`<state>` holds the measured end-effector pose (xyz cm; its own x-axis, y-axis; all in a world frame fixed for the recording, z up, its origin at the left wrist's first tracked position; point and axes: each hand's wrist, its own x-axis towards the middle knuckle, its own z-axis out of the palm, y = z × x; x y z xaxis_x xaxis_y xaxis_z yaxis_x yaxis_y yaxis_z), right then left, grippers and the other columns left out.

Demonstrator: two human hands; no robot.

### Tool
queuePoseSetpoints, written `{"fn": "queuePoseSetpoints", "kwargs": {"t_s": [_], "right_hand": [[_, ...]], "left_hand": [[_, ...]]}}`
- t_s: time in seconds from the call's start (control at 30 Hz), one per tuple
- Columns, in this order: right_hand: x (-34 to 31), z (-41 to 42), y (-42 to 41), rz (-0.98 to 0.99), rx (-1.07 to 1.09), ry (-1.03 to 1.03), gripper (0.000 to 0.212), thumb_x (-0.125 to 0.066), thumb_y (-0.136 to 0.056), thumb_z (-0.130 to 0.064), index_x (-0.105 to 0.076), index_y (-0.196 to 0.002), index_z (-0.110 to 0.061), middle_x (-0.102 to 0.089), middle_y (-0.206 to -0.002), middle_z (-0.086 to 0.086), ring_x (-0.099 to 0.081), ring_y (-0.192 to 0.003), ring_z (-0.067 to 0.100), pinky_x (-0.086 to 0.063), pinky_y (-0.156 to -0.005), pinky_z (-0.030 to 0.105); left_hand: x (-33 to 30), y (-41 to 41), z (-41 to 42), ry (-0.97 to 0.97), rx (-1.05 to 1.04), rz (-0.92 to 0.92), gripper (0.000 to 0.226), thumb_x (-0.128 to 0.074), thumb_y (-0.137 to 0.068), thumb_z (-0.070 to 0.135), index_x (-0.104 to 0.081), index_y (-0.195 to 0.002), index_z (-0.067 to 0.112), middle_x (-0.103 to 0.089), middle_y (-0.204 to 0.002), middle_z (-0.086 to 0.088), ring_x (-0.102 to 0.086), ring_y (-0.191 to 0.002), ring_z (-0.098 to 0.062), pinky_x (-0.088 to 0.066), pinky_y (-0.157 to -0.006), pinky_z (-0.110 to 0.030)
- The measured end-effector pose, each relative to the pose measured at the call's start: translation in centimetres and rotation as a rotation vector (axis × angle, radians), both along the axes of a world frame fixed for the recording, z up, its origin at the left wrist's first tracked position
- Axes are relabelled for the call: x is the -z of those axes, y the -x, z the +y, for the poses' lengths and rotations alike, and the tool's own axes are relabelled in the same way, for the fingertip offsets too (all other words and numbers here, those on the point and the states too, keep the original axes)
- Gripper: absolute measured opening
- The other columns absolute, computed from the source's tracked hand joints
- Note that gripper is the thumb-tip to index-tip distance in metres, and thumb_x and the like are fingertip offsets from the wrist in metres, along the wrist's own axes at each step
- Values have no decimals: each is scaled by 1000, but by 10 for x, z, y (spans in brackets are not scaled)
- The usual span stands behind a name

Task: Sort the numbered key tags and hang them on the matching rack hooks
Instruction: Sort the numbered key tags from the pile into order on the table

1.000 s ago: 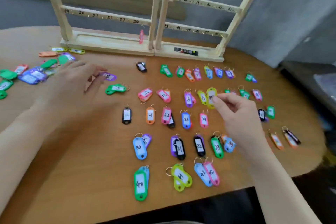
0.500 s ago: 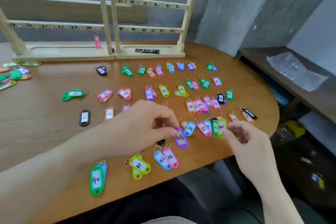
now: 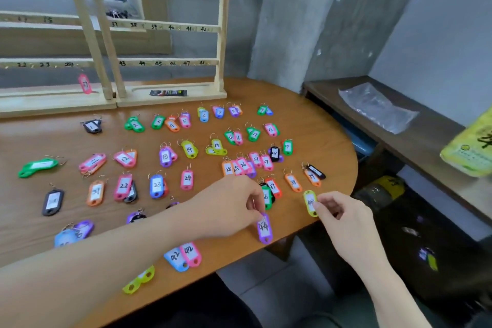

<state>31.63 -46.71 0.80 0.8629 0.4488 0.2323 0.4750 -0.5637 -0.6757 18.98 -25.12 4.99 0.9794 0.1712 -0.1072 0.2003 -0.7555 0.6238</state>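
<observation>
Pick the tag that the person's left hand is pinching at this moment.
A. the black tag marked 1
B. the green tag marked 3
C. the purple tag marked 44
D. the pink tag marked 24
C: the left hand pinches the ring end of the purple tag marked 44 at the table's near edge.

Purple tag [image 3: 264, 229] reads 44; pink tag [image 3: 187, 179] 24; rack rail [image 3: 170, 63] 43–47.

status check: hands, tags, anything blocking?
Left hand pinches purple tag. Right hand pinches yellow-green tag. One pink tag on rack. Nothing blocking.
</observation>
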Motion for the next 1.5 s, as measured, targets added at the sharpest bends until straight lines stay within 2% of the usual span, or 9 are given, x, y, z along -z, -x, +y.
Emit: {"fn": "queuePoseSetpoints", "kwargs": {"t_s": [0.13,0.23,0.43,0.77,0.87,1.03,1.2,1.3,1.5], "right_hand": [[2,-7,-17,-28,11,40,7,-74,-91,-23,-72,-98,-23,-66,-81,-15,-62,-80,-2,-46,-66,5],[2,-10,-28,-67,40,81,7,-74,-91,-21,-71,-98,-22,-65,-79,-14,-62,-73,4,-44,-57,12],[1,-12,-42,-128,48,135,6,-74,-90,-12,-71,-94,-17,-61,-75,-13,-60,-69,4,-42,-58,14],[-15,4,-36,-212,1,109,4,-72,-92,-18,-70,-94,-20,-62,-78,-12,-61,-70,6,-44,-59,16],[-22,30,-28,-262,-60,99,2,-69,-92,-20,-70,-94,-21,-62,-78,-12,-60,-71,5,-49,-61,20],[-28,94,-7,-226,-219,105,5,-66,-93,-22,-69,-89,-23,-62,-76,-14,-59,-73,5,-53,-68,32],[-44,166,26,-234,-390,66,17,-65,-92,-19,-65,-75,-22,-60,-66,-9,-57,-64,11,-51,-64,39],[-62,211,47,-307,-477,86,14,-64,-93,-23,-69,-80,-22,-61,-69,-12,-57,-67,8,-51,-65,36],[-78,299,97,-398,-657,160,15,-61,-94,-28,-69,-84,-20,-62,-73,-10,-59,-73,16,-52,-67,37]], "left_hand": [[5,-3,-7,-59,-20,19,5,-69,-90,31,-69,-85,32,-64,-79,15,-62,-79,-3,-55,-75,-31],[3,-3,-10,-113,-32,7,7,-63,-92,29,-65,-86,33,-64,-81,16,-62,-84,-4,-51,-72,-24],[2,-3,-12,-258,-49,-26,6,-58,-93,29,-63,-91,31,-67,-85,12,-62,-83,-7,-48,-70,-23],[-14,18,18,-248,-164,-144,4,-62,-92,34,-64,-91,31,-68,-76,18,-58,-73,3,-34,-59,-10],[-20,35,46,-170,-273,-139,5,-65,-91,30,-66,-86,30,-67,-73,19,-56,-72,11,-36,-58,-12],[-26,81,90,-112,-436,-183,9,-69,-89,23,-68,-82,29,-67,-70,21,-58,-64,5,-41,-57,-15],[-23,134,126,-116,-573,-223,18,-68,-85,16,-65,-74,30,-68,-67,18,-58,-56,2,-39,-51,-12],[-20,168,146,-111,-667,-233,16,-69,-85,17,-66,-76,29,-68,-68,19,-57,-55,-1,-47,-57,-27],[-3,238,199,-70,-877,-259,12,-71,-85,18,-68,-76,26,-69,-66,5,-53,-55,-5,-51,-65,-36]]}}
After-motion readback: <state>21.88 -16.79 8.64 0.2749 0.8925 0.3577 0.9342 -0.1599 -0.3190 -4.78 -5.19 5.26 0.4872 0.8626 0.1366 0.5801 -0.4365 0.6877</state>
